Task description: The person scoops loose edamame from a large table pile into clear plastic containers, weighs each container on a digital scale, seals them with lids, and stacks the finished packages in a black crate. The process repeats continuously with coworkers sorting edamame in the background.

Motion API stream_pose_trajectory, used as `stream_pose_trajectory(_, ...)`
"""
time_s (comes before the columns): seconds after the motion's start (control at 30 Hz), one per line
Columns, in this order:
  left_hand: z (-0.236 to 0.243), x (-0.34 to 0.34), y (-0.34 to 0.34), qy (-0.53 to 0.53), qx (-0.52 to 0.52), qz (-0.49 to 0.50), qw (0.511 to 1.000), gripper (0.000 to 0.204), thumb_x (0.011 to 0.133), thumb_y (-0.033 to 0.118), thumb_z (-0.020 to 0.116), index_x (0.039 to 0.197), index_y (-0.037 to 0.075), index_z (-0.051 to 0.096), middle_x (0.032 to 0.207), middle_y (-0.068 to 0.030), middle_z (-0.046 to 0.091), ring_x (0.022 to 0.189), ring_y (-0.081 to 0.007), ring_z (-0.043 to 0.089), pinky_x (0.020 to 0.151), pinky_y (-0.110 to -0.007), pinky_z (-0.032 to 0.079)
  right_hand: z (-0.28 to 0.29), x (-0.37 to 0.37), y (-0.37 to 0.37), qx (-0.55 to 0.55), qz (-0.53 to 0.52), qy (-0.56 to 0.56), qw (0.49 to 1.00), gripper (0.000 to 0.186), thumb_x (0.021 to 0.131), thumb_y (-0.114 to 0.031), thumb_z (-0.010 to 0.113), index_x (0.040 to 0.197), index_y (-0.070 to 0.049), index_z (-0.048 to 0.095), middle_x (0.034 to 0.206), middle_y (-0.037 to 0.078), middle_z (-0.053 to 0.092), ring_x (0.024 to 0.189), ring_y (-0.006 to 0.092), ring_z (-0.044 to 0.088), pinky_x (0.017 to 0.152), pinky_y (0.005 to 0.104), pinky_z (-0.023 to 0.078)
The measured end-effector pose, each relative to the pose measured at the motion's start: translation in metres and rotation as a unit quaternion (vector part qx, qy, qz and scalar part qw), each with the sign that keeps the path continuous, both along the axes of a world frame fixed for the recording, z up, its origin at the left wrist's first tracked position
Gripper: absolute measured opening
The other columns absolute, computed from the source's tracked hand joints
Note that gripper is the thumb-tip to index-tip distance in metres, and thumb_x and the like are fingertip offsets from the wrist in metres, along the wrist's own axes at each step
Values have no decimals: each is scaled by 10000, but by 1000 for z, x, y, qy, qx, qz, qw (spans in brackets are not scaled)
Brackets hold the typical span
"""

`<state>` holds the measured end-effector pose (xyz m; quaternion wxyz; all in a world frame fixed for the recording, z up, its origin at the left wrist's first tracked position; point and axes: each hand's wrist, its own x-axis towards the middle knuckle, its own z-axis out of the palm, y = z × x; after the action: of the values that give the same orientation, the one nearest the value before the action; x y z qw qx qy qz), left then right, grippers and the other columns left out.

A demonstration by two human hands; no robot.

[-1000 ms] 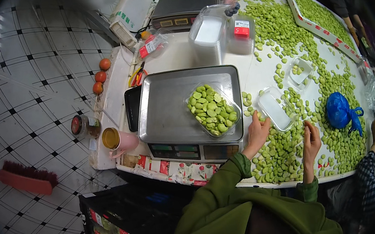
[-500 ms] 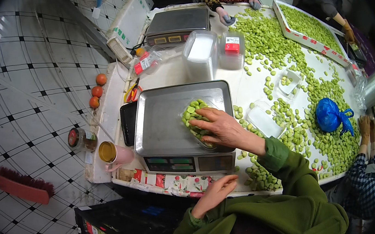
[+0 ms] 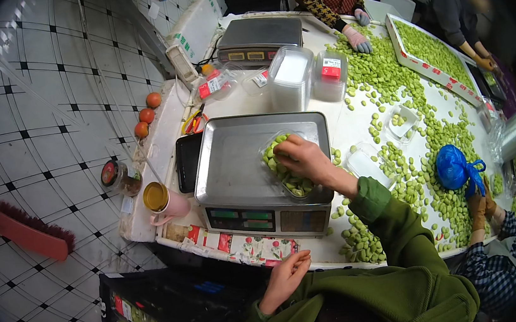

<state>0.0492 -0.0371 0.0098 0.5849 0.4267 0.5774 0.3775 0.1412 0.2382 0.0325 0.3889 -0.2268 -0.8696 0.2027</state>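
A clear plastic tub of shelled green broad beans (image 3: 272, 153) sits on the steel pan of a digital scale (image 3: 234, 144). Over its right side, my right hand (image 3: 307, 160) has its fingers bunched together at the beans; whatever lies between the fingertips is hidden. My left hand (image 3: 285, 277) hangs low, off the table's front edge beside the scale, holding nothing, its fingers loosely extended. Right of the scale, loose broad beans (image 3: 362, 244) and an open clear tub (image 3: 368, 164) lie on the white table.
Behind the scale stand a stack of clear tubs (image 3: 292, 81), a lidded pile (image 3: 330, 76) and a second scale (image 3: 259, 33). A pink mug (image 3: 168, 206) and black tray (image 3: 189, 162) are left. A blue bag (image 3: 453, 166) sits among beans; co-workers' gloved hands (image 3: 357, 39) are beyond.
My right hand has drawn back and its spread fingers have bunched together. My left hand has shifted slightly. One co-worker's glove moved onto the beans; another's hands moved up to the blue bag.
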Motion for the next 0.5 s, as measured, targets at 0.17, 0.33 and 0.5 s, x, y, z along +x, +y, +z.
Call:
stream_pose_trajectory(0.17, -7, 4, 3, 23, 0, -35, 999, 355, 977, 181, 609, 1261, -30, 587, 1131, -122, 685, 1001, -132, 653, 846, -263, 517, 16, 35, 0, -596, 28, 310, 740, 206, 949, -204, 639, 1057, -28, 650, 875, 14, 630, 734, 81, 595, 592, 212, 485)
stream_pose_trajectory(0.33, -15, 7, 0, 26, 26, -28, 999, 360, 964, 226, 621, 1225, -20, 605, 1092, -143, 679, 988, -200, 677, 811, -314, 544, -8, 140, -50, -712, 16, 479, 514, 174, 976, -204, 605, 1046, -52, 559, 811, 50, 546, 544, 48, 481, 349, 136, 408)
stream_pose_trajectory(0.5, -28, 6, -5, 43, 34, -17, 998, 345, 951, 218, 628, 1200, -20, 615, 1073, -155, 680, 966, -216, 683, 792, -319, 548, -77, 228, -123, -779, -129, 475, 388, 234, 992, -312, 567, 1059, -93, 611, 937, 105, 629, 668, 175, 605, 386, 187, 399)
